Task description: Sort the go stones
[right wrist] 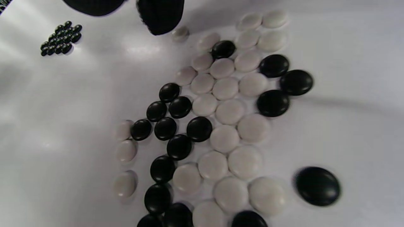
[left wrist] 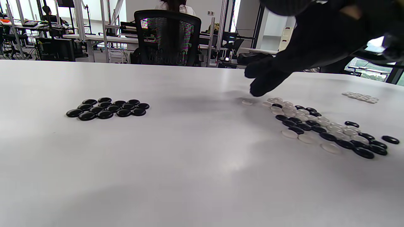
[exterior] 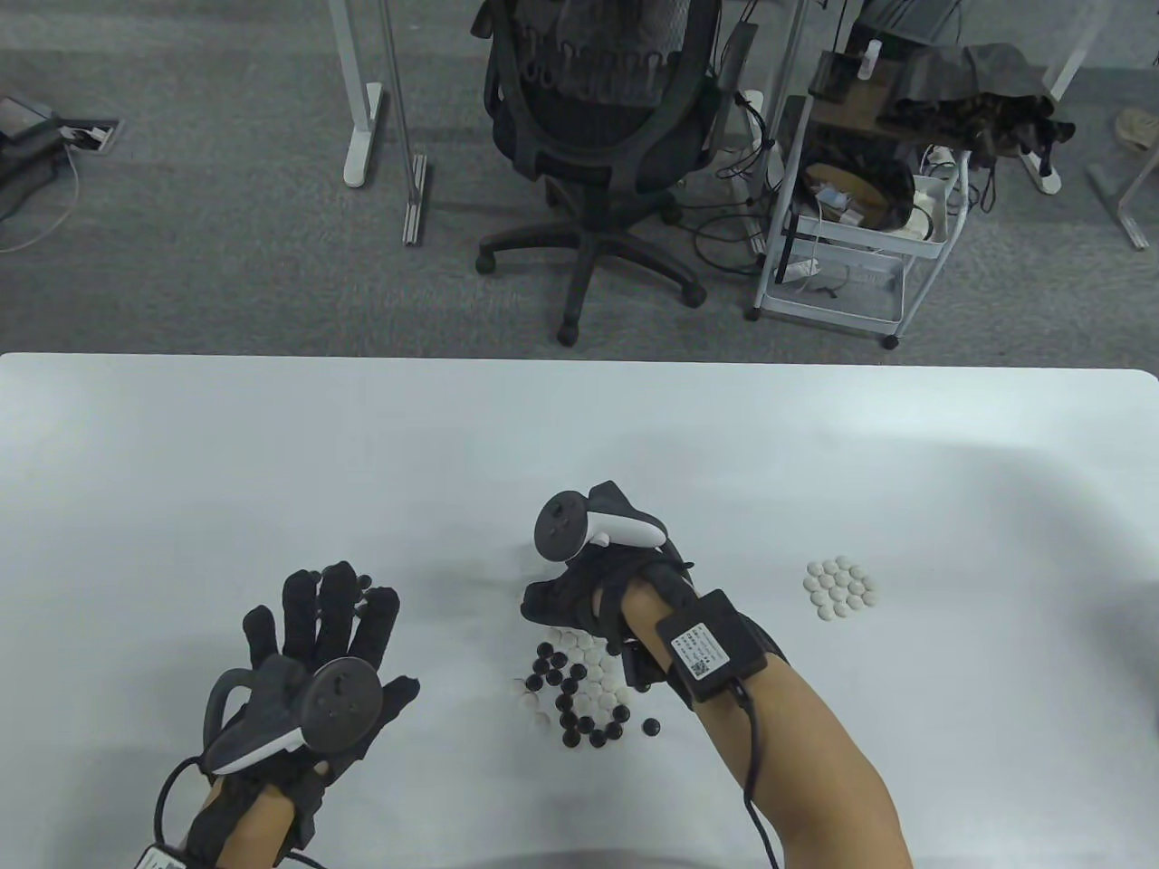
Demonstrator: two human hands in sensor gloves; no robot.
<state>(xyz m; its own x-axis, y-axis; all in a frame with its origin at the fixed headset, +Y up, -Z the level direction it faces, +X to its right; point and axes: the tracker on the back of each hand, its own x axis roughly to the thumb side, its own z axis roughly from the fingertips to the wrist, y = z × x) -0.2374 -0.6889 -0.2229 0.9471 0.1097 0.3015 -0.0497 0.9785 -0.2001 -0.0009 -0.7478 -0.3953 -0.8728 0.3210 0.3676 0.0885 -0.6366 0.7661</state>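
the right hand (exterior: pixel 579 588) was lowered over the far edge of the mixed pile (exterior: pixel 579 683), fingers curled downward, one fingertip (right wrist: pixel 161 17) just beside a lone white stone (right wrist: pixel 180 33) lying slightly off the pile's far-left corner. whether that stone was already pinched could not be told; in the left wrist view the fingertips appeared just above it, not closed round it. the left hand (exterior: pixel 317 652) lay well to the left of the pile, fingers spread and straight, holding nothing, hovering over or resting just short of the black group (left wrist: pixel 107 108), which it largely covered in the table view. the white group (exterior: pixel 840 587) sat well to the right of the pile, stones packed touching. the pile itself held black and white stones touching in a loose patch, with one black stone (exterior: pixel 650 725) apart at its near-right side. all lay on the white table (exterior: pixel 272 453).

judgement: the step in hand was lifting the stray white stone. it would be done well by pinching only that stone at its rim, lifting straight up without dragging neighbours, then setting it against the white group's edge.
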